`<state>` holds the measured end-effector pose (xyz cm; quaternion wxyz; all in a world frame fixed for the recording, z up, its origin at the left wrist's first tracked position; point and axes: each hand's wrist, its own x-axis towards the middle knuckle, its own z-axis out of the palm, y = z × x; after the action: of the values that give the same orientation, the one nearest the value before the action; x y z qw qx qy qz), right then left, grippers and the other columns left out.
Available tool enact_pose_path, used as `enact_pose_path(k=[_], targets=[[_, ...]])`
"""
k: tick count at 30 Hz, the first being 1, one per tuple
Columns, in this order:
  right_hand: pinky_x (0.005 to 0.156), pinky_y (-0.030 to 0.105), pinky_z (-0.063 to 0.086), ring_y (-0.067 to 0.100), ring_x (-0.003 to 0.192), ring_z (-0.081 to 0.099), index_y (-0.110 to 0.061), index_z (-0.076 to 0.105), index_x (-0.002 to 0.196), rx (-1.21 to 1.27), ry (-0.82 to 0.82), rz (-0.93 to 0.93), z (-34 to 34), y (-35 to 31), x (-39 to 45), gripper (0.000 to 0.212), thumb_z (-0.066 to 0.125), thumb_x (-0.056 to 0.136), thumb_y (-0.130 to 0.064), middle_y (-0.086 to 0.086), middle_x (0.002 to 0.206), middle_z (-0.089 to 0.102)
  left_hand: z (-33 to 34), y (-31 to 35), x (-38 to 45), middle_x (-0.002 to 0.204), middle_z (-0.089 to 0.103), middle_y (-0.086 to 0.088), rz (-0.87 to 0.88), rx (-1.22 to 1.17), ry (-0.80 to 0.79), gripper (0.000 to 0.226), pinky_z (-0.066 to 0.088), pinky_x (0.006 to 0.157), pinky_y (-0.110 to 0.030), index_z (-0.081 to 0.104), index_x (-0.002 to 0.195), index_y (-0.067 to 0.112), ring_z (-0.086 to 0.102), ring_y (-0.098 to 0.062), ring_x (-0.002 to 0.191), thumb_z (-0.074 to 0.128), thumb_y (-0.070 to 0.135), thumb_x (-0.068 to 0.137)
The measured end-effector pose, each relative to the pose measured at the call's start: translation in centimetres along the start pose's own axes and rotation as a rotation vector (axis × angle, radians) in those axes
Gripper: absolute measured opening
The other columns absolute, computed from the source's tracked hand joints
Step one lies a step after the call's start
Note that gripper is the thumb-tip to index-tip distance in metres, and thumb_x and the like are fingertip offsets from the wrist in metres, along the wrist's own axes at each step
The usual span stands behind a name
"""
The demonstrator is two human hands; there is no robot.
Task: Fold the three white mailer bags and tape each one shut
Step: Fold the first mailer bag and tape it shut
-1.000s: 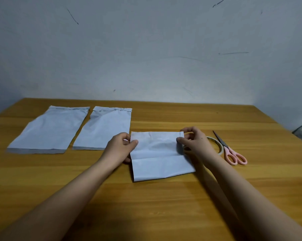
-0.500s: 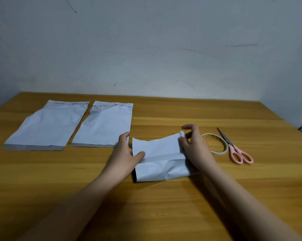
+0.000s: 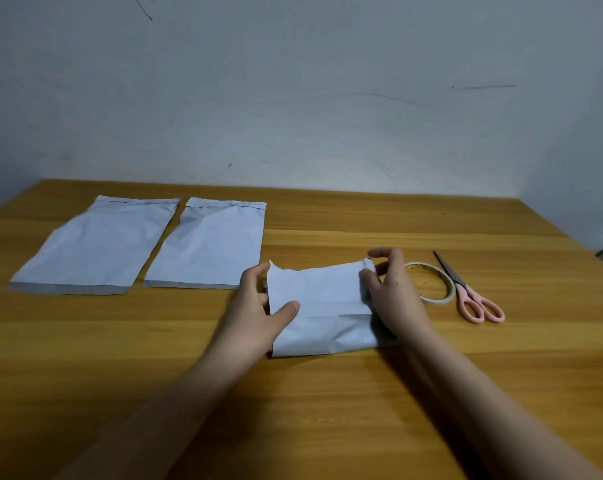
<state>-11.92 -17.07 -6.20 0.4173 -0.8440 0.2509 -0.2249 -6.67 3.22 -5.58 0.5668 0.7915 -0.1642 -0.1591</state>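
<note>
White mailer bag (image 3: 322, 306), no legible writing

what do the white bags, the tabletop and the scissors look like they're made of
White mailer bags: thin matte plastic film, probably poly; the one being folded creases sharply and shows fine wrinkles. It could also be paper.
Tabletop: wood or wood-look laminate, with straight grain stripes and a slight sheen.
Scissors: dark blades, likely metal, with smooth pink handles, likely plastic.

I saw one white mailer bag (image 3: 322, 306) partly folded, its far flap raised, while two flat mailer bags (image 3: 95, 247) (image 3: 210, 247) lay side by side at its left.
</note>
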Motion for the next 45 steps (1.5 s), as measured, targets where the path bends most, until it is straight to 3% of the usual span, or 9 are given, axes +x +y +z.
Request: enact_pose_path(k=[4, 7, 12, 16, 20, 31, 35, 40, 45], targets=[[0.057, 0.021, 0.038, 0.01, 0.061, 0.047, -0.018, 0.047, 0.117, 0.201, -0.033, 0.1, -0.3, 0.1, -0.1, 0.025, 0.052, 0.094, -0.011, -0.001, 0.079, 0.048, 0.1, -1.5, 0.4, 0.119, 0.064, 0.003, 0.05, 0.065, 0.018, 0.064, 0.054, 0.088, -0.039, 0.02, 0.138, 0.042, 0.064, -0.011, 0.101, 0.061, 0.027, 0.09], [0.061, 0.027, 0.038, 0.011, 0.063, 0.048, -0.021, 0.047, 0.115, 0.177, -0.045, 0.108, -0.2, 0.4, -0.8, 0.025, 0.051, 0.093, -0.009, 0.0, 0.085, 0.05, 0.2, -2.1, 0.4, 0.137, 0.05, 0.005, 0.105, 0.182, 0.023, 0.067, 0.049, 0.096, -0.036, 0.017, 0.14, 0.043, 0.054, -0.014, 0.119, 0.06, 0.029, 0.091], [0.064, 0.031, 0.038, 0.015, 0.066, 0.051, -0.021, 0.044, 0.11, 0.14, -0.04, 0.107, 0.0, 0.5, -2.3, 0.021, 0.049, 0.093, -0.008, -0.004, 0.077, 0.051, -0.9, -2.4, 0.9, 0.137, 0.052, 0.005, 0.135, 0.307, 0.021, 0.069, 0.052, 0.088, -0.032, 0.017, 0.14, 0.042, 0.055, -0.015, 0.118, 0.062, 0.032, 0.089], [0.064, 0.031, 0.037, 0.017, 0.066, 0.054, -0.023, 0.044, 0.107, 0.09, -0.028, 0.075, 0.2, 0.5, -3.1, 0.023, 0.05, 0.091, -0.008, -0.005, 0.075, 0.054, -1.3, -2.5, 0.8, 0.115, 0.065, 0.004, 0.131, 0.376, 0.028, 0.073, 0.051, 0.069, -0.024, 0.015, 0.143, 0.039, 0.064, -0.009, 0.088, 0.063, 0.035, 0.088], [0.065, 0.033, 0.039, 0.013, 0.063, 0.052, -0.023, 0.045, 0.107, 0.058, -0.022, 0.06, 0.1, 0.2, -3.0, 0.023, 0.054, 0.089, -0.011, -0.006, 0.076, 0.054, -1.4, -2.2, 0.2, 0.081, 0.061, 0.005, 0.224, 0.468, 0.082, 0.069, 0.051, 0.06, -0.032, 0.016, 0.142, 0.037, 0.06, -0.013, 0.065, 0.06, 0.037, 0.089], [0.061, 0.031, 0.038, 0.011, 0.061, 0.047, -0.021, 0.049, 0.103, -0.009, -0.091, -0.008, 0.0, -0.2, -1.7, 0.02, 0.056, 0.087, -0.012, -0.001, 0.081, 0.053, -2.1, -1.1, 2.7, 0.074, 0.057, 0.002, 0.152, 0.429, 0.131, 0.008, 0.05, 0.071, -0.037, 0.058, 0.093, 0.028, 0.061, -0.019, 0.081, 0.064, 0.03, 0.088], [0.057, 0.029, 0.036, 0.012, 0.057, 0.045, -0.023, 0.052, 0.097, 0.001, -0.097, -0.011, 0.1, -0.1, -1.2, 0.013, 0.058, 0.086, -0.019, -0.002, 0.073, 0.053, -2.1, -1.5, 3.4, 0.079, 0.063, 0.0, 0.158, 0.432, 0.141, 0.007, 0.05, 0.072, -0.037, 0.06, 0.084, 0.028, 0.062, -0.018, 0.085, 0.067, 0.028, 0.085], [0.062, 0.035, 0.043, 0.016, 0.064, 0.053, -0.025, 0.052, 0.095, 0.021, -0.029, 0.013, 0.5, 0.1, -0.4, 0.014, 0.061, 0.086, -0.021, -0.001, 0.074, 0.058, -2.4, -2.0, 4.0, 0.051, 0.052, 0.01, 0.141, 0.291, 0.141, 0.011, 0.049, 0.068, -0.035, 0.061, 0.082, 0.025, 0.054, -0.011, 0.06, 0.071, 0.026, 0.082], [0.059, 0.03, 0.04, 0.013, 0.063, 0.049, -0.022, 0.05, 0.099, -0.015, -0.081, 0.026, 0.3, 0.2, -0.3, 0.018, 0.059, 0.085, -0.015, 0.001, 0.08, 0.056, -2.6, -2.2, 4.2, 0.046, 0.049, 0.01, 0.145, 0.262, 0.114, 0.013, 0.05, 0.068, -0.032, 0.06, 0.085, 0.023, 0.047, -0.006, 0.05, 0.072, 0.025, 0.082]])
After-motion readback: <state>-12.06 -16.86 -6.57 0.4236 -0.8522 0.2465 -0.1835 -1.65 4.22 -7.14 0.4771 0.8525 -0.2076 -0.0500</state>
